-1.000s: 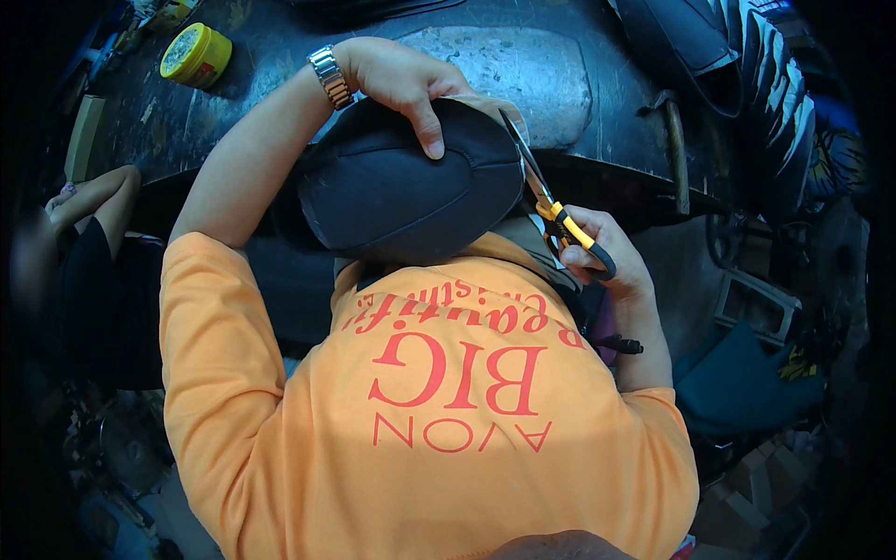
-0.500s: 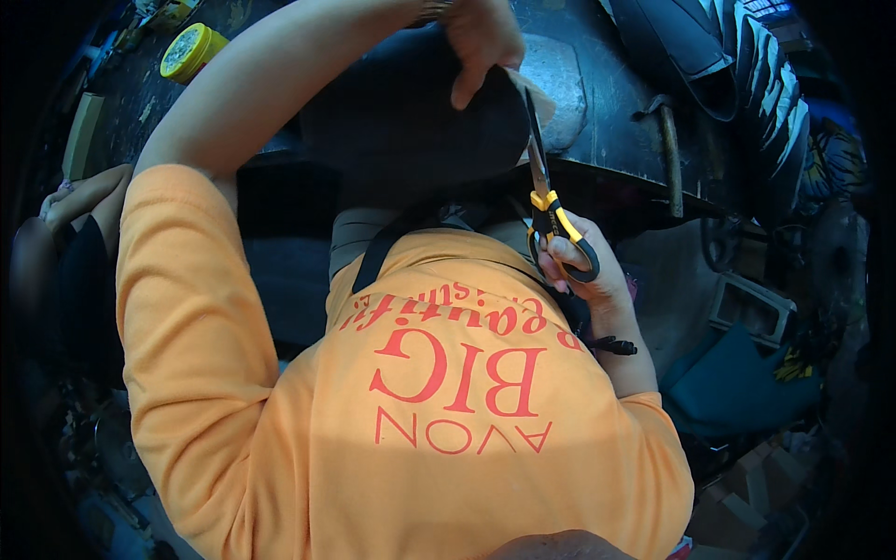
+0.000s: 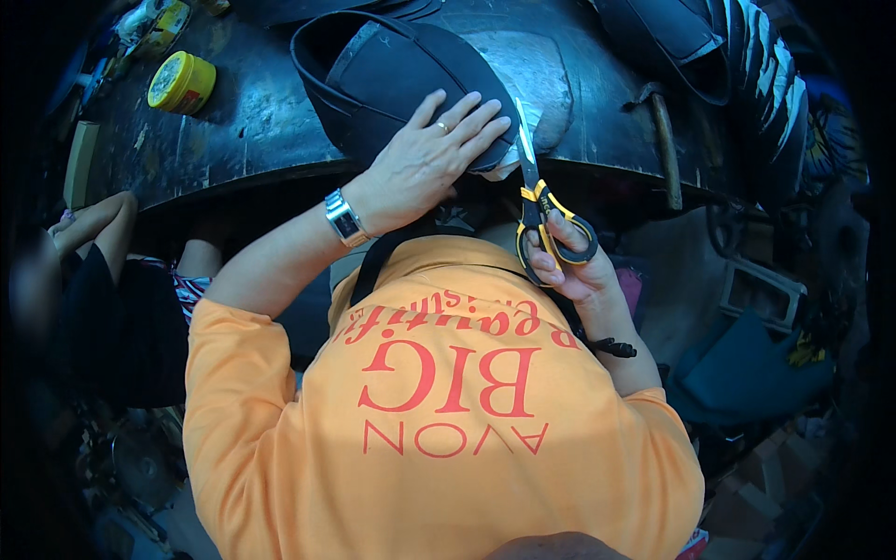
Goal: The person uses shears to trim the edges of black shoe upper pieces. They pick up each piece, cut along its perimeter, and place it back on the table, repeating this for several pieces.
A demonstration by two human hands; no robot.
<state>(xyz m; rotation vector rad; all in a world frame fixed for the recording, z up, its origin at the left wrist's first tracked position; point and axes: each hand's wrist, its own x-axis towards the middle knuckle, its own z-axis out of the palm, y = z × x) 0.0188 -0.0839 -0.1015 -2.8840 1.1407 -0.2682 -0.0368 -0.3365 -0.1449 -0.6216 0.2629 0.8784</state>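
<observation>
My left hand (image 3: 425, 163) lies over the side of a curved black leather-like piece (image 3: 397, 61) at the table's near edge. Its fingers stretch across the top, and part of the thumb shows at the lower edge, so the grip underneath is mostly hidden. Black-and-yellow scissors (image 3: 532, 196) are in my right hand (image 3: 574, 261), fingers through the handles. Their blades point away from me and stand almost together, along the right end of the black piece. White lining (image 3: 509, 163) sticks out beside the blades.
A yellow tub (image 3: 182, 84) stands on the dark table (image 3: 252, 131) at the left. A wooden-handled hammer (image 3: 667, 149) rests by the right edge. Beyond it are stacked black pieces with white lining (image 3: 761, 84). Another person's arm (image 3: 112, 215) shows at far left.
My left hand has come down and nearer, from the far edge of the black piece onto its side. The black piece now lies lower on the table. The scissors have shifted slightly left.
</observation>
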